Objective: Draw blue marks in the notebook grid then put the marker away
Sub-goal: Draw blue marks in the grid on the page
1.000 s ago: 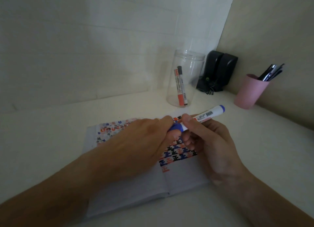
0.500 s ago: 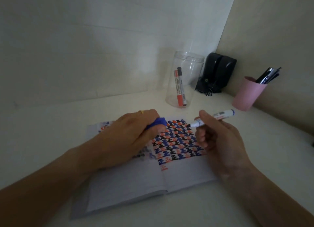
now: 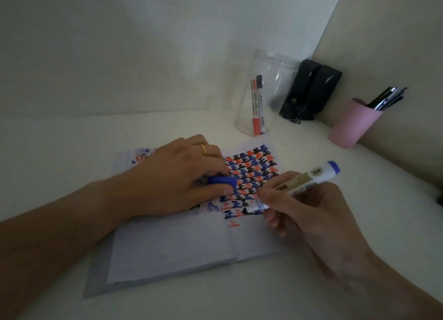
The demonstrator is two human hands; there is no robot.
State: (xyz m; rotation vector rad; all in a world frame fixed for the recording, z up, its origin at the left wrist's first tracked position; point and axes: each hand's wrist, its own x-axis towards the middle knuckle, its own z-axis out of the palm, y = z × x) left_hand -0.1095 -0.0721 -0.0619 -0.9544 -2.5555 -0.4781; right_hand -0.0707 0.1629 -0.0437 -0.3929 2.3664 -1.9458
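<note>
An open notebook (image 3: 172, 252) lies on the white desk, its right page filled with rows of blue, red and black marks (image 3: 251, 171). My right hand (image 3: 304, 214) grips the uncapped blue marker (image 3: 304, 180), whose tip rests on the lower rows of the grid. My left hand (image 3: 177, 178) lies flat on the left page, pinching the blue marker cap (image 3: 221, 180) between thumb and fingers. A gold ring sits on one left finger.
A clear plastic jar (image 3: 263, 94) behind the notebook holds a red marker (image 3: 255, 108) and a black one. To its right stand a black device (image 3: 309, 92) in the corner and a pink cup (image 3: 352, 123) with pens.
The cap came off the marker: my left hand pulled it away and settled on the left page. My right hand lowered the marker's tip onto the grid.
</note>
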